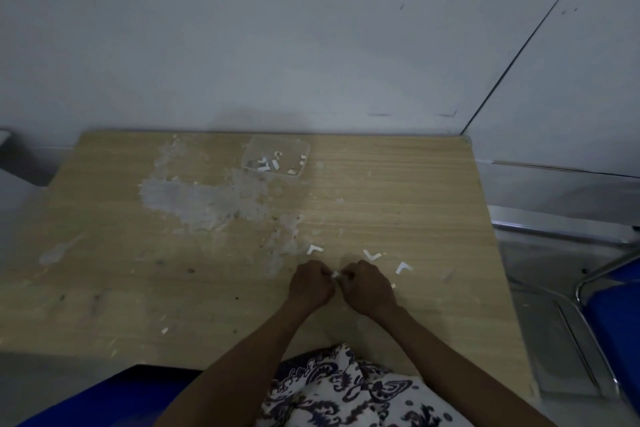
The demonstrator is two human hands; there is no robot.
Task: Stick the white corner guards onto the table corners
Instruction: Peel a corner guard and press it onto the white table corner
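A dim room with a pale grey wall [242,45] backs a light wood-grain table [398,191], whose top carries a large scuffed, whitish worn patch [201,198] left of centre. Against the far edge sits a clear plastic container [277,146] holding several small white scraps. Near the front edge, both hands meet over the tabletop: the left hand [310,284] and the right hand [369,286] have fingers curled inward, pinching between them a small white corner guard [335,274], mostly hidden by the fingertips. 3 more white L-shaped corner guards lie loose on the table just beyond and to the right of the hands: 1 [314,249] above the left hand, 1 [372,255] above the right hand, and 1 [402,268] further right. A small white scrap [165,330] lies apart on the left front of the table. A blue chair [616,315] with a metal frame stands to the right.
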